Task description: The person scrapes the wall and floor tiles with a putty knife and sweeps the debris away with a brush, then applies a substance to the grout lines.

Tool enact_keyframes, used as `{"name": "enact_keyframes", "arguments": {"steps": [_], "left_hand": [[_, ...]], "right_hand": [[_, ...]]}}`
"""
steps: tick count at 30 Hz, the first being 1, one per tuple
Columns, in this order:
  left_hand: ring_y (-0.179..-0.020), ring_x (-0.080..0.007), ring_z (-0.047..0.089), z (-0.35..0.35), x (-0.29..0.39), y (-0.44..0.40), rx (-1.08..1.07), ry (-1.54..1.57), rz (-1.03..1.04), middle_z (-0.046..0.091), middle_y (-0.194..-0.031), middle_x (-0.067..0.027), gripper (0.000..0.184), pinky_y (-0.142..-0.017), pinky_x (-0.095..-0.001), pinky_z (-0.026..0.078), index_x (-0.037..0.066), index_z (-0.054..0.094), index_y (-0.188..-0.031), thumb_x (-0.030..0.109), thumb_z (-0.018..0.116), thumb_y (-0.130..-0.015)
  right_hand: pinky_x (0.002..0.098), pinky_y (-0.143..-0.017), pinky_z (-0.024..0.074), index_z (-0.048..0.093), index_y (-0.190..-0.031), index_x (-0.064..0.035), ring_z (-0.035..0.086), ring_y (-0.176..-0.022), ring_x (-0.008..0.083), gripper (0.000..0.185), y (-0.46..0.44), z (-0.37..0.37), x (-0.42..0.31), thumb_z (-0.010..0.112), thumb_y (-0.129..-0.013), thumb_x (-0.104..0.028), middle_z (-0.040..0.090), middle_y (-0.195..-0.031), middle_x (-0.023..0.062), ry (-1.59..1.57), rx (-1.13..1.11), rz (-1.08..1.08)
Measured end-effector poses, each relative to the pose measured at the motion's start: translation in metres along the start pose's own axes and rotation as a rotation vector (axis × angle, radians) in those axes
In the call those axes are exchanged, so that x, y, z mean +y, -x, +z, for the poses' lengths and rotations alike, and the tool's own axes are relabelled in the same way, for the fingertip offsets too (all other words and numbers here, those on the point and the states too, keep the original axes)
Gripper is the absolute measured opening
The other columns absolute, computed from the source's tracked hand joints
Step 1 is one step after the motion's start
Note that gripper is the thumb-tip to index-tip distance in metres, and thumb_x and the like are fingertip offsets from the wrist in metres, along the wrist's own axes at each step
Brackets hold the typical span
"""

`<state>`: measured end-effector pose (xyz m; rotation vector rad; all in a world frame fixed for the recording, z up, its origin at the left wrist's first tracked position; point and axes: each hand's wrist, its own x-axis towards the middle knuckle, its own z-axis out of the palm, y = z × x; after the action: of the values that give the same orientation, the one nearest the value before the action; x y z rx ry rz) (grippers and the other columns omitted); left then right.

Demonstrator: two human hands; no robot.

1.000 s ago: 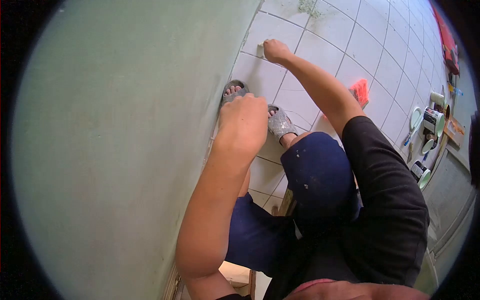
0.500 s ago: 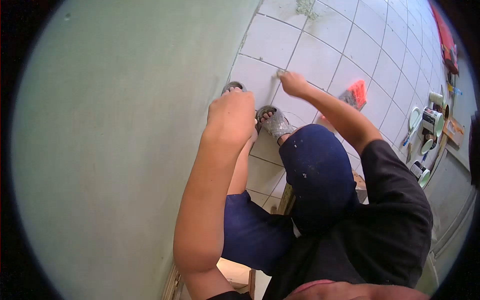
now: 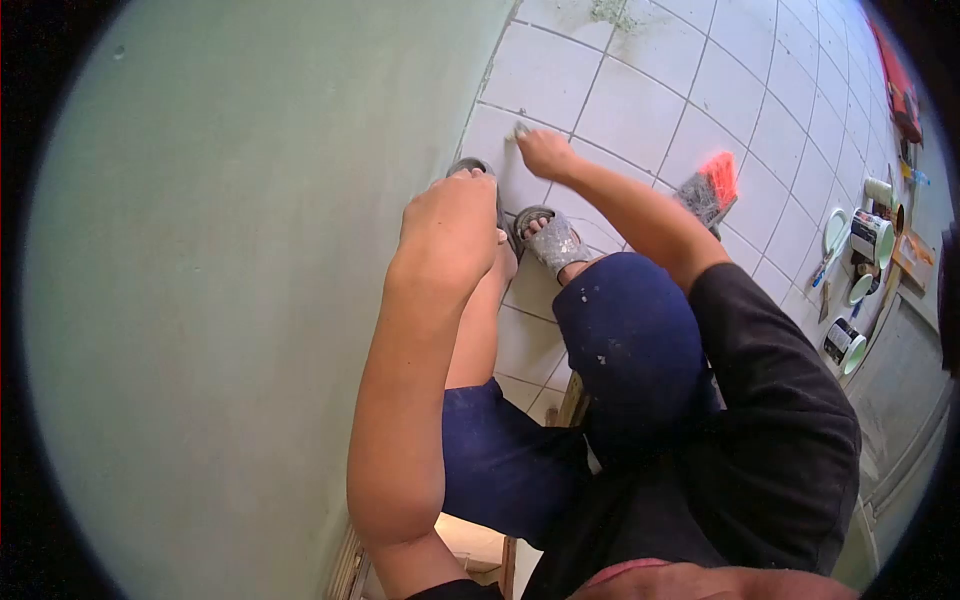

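My left hand [image 3: 447, 222] is closed, its back toward me, close to the pale green wall [image 3: 230, 250]. Its fingers hide whatever it may hold; a small pale bit shows by its right side. My right hand [image 3: 547, 156] is closed around a small greyish-white object [image 3: 520, 131] that pokes out past the fingers, too small to name. It hovers over the white tiled floor [image 3: 630, 110], right of and a little beyond my left hand. Below the hands are my feet in grey sandals, the right sandal [image 3: 553, 240] splattered with pale material.
A brush with orange bristles [image 3: 719, 176] lies on the tiles to the right. Farther right stand several open paint cans [image 3: 845, 345] and a white round lid [image 3: 835, 232]. Greenish debris [image 3: 612, 12] is scattered at the top. A red object [image 3: 900, 90] lies far right.
My right hand has moved left toward the wall with the small object in it. My left hand has shifted slightly left and up, still closed.
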<state>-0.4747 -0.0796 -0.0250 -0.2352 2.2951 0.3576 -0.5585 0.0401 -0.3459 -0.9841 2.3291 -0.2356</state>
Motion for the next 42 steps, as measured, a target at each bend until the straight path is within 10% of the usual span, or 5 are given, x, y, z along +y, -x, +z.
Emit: {"name": "enact_keyframes", "arguments": {"steps": [28, 35, 42], "left_hand": [[-0.112, -0.0362, 0.059, -0.009, 0.007, 0.033, 0.115, 0.068, 0.081, 0.061, -0.124, -0.0192, 0.049, -0.093, -0.0433, 0.049, 0.003, 0.058, -0.128, 0.016, 0.073, -0.084], [-0.111, -0.0361, 0.06, -0.003, -0.017, 0.016, -0.024, 0.026, -0.052, 0.061, -0.124, -0.0194, 0.053, -0.093, -0.0435, 0.049, 0.005, 0.056, -0.132, 0.017, 0.074, -0.083], [-0.11, -0.0368, 0.06, 0.013, -0.011, 0.013, 0.084, 0.087, 0.035, 0.063, -0.121, -0.0195, 0.05, -0.092, -0.044, 0.049, 0.002, 0.058, -0.127, 0.016, 0.075, -0.082]], "right_hand": [[0.0457, -0.077, 0.0566, 0.071, -0.09, 0.0012, 0.07, -0.091, 0.0357, 0.023, -0.044, -0.022, -0.003, 0.053, -0.087, -0.014, 0.071, -0.094, 0.0204, 0.014, 0.0, -0.01], [0.0476, -0.077, 0.0569, 0.07, -0.091, -0.0002, 0.07, -0.088, 0.0374, 0.023, 0.061, 0.017, 0.016, 0.053, -0.084, -0.012, 0.07, -0.091, 0.0211, 0.014, -0.087, -0.021], [0.0456, -0.075, 0.0574, 0.072, -0.088, 0.0007, 0.07, -0.087, 0.036, 0.024, -0.042, -0.024, -0.006, 0.052, -0.085, -0.013, 0.071, -0.093, 0.0223, -0.011, 0.089, 0.008]]}}
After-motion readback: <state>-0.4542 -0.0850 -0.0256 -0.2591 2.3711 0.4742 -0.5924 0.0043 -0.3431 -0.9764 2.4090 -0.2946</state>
